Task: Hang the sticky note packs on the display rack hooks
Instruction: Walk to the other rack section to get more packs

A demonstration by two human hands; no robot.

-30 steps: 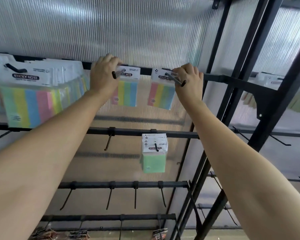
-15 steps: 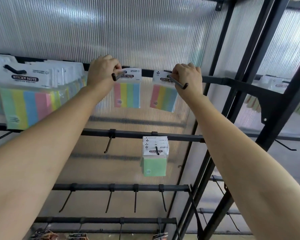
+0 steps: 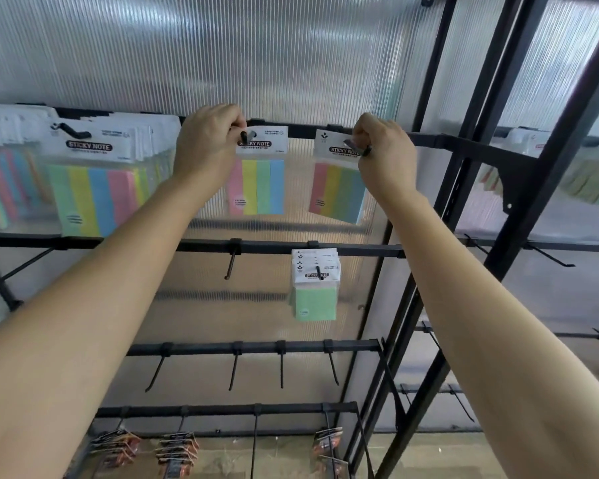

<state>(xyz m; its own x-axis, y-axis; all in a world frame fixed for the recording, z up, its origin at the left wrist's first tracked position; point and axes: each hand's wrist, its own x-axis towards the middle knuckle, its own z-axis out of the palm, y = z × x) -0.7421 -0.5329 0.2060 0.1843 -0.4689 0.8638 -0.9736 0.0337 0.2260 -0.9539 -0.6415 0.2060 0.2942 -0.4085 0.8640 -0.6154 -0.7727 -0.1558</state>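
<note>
From the head camera, both arms reach up to the top rail (image 3: 301, 132) of the rack. The left hand (image 3: 208, 146) is curled around the upper left corner of a striped sticky note pack (image 3: 260, 178), which hangs straight on a hook (image 3: 244, 135) whose tip shows just beside the knuckles. The right hand (image 3: 384, 152) pinches the white card of a second striped pack (image 3: 339, 190). This pack tilts, its lower edge swung away from the right hand towards the left one, and the tip of its hook (image 3: 360, 151) pokes out at the fingertips. A narrow gap of ribbed clear wall panel (image 3: 256, 63) separates the two packs. Just left of the left hand, a thick row of striped packs (image 3: 90, 181) crowds its hook, its near edge almost touching that wrist. Right of the right hand, the rail meets a black bracket and slanted post (image 3: 529, 174). Below and between the forearms, a small stack of green packs (image 3: 314, 292) hangs from the next rail, with a bare hook (image 3: 229, 264) just beside it under the left hand. Lower down, four more bare hooks (image 3: 281, 369) stick out, well apart, between the forearms.
</note>
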